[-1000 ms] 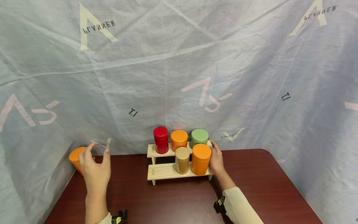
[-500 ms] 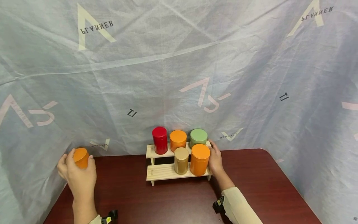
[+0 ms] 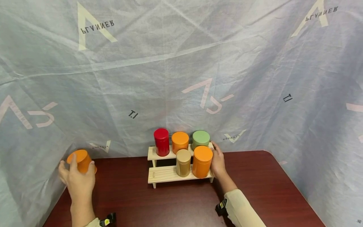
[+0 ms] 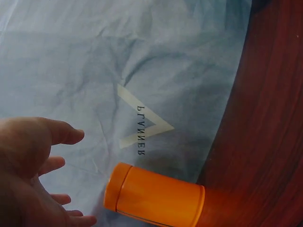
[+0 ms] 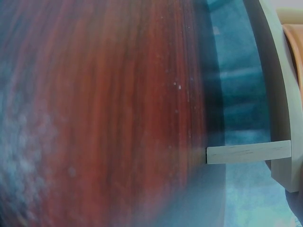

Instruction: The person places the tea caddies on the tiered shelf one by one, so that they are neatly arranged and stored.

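At the far left of the table an orange canister [image 3: 83, 164] stands with its lid leaning left in the head view. My left hand [image 3: 77, 184] is beside it with fingers spread. In the left wrist view a gap separates these fingers from the canister [image 4: 161, 196]. My right hand [image 3: 218, 162] holds the right end of a two-tier wooden rack [image 3: 163, 174]; its thumb is hidden. On the upper tier stand a red canister [image 3: 161, 143], a short orange canister [image 3: 180, 145] and a green canister [image 3: 200, 138]. The lower tier bears a gold canister [image 3: 183, 163] and a tall orange canister [image 3: 202, 164].
Grey printed cloth [image 3: 158, 78] hangs behind and at both sides of the dark red table [image 3: 175, 205]. The right wrist view shows a rack leg [image 5: 248, 153] beside the tabletop.
My left hand has moved left to the lone orange canister, curved around it, then opened away from it. The canister's lid now leans further left. The right hand stays at the rack.
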{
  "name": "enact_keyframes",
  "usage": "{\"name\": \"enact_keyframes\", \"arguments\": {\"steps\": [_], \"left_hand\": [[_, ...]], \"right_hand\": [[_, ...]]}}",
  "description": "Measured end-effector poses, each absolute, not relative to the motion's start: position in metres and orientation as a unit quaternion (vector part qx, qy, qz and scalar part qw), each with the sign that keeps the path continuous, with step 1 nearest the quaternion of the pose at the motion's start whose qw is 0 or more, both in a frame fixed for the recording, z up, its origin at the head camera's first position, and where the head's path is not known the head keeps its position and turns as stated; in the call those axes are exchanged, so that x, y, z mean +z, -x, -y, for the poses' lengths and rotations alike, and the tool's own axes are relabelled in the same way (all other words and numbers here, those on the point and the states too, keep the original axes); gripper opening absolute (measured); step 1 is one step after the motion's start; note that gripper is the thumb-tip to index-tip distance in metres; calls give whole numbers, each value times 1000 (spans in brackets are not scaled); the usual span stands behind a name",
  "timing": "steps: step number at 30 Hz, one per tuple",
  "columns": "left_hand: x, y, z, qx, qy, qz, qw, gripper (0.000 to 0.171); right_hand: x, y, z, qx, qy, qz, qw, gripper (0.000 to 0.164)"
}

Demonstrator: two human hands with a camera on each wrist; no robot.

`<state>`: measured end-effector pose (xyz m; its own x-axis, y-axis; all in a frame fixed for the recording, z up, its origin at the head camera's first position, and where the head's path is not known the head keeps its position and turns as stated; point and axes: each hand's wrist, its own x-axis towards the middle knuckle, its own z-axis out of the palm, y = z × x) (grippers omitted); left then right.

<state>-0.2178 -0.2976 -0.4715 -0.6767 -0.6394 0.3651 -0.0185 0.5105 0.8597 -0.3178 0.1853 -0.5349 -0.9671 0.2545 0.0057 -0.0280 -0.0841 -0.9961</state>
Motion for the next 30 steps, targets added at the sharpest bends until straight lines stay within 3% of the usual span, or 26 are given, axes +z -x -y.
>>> {"name": "enact_keyframes", "arguments": {"steps": [5,14,30], "left_hand": [[-474,219,300,-455,-216,808,307,70],[-482,222,302,-459,-220,798,322,58],[-494,226,310,-440,-237,815,294,70]], "right_hand": [[-532,316,-184,735,83,666,98,51],[-534,317,-185,729,84,673,95,52],[-535,318,-186,735,80,667,92,51]]}}
